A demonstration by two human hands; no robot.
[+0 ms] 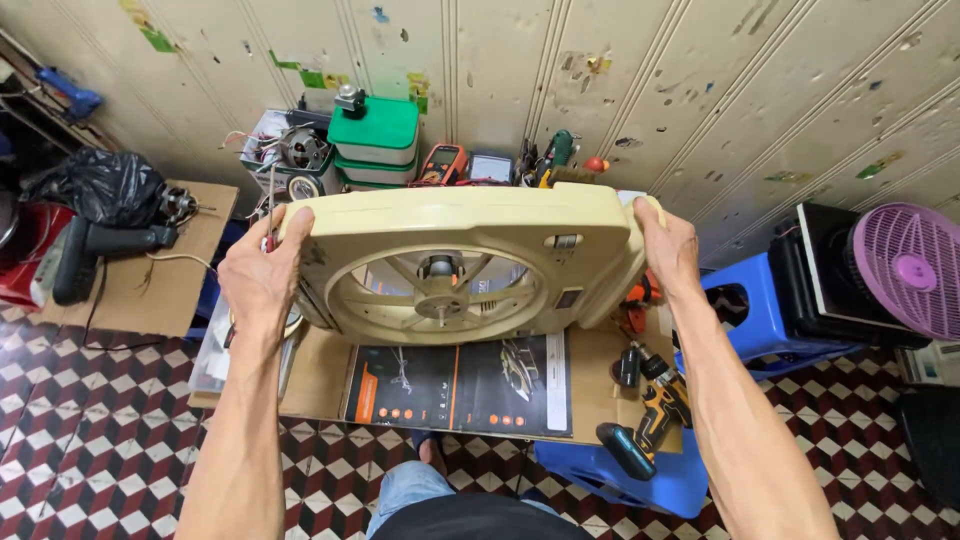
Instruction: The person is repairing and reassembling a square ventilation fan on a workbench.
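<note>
1. Head view looks down on a person holding a cream plastic box-fan housing (470,265) up off the work surface, one hand at each side.
2. Left hand (262,275) is closed round the housing's left edge, fingers curled over the rim; a thin red-handled tool (270,215) seems pinched in the same hand, though I cannot be sure of it.
3. Right hand (668,248) clasps the right upper corner, thumb on the face and fingers wrapped behind.
4. Housing sits tilted toward the person, just above a flattened printed cardboard box (460,385) laid over a low bench.
5. Through the round opening the hub and bare spokes (440,290) show; no blades or front grille are on it, so I judge the fan to be stripped down, with the shell in hand and reassembly or further work left.
6. A yellow-and-black cordless drill (648,415) lies at the right on a blue plastic stool (690,480), near the right forearm.
7. Behind the housing stand stacked green-lidded containers (377,135), a bare electric motor (303,148) and an orange multimeter (443,162) against the wall.
8. Far right, well apart, a purple fan grille (910,268) leans by a dark box.
</note>
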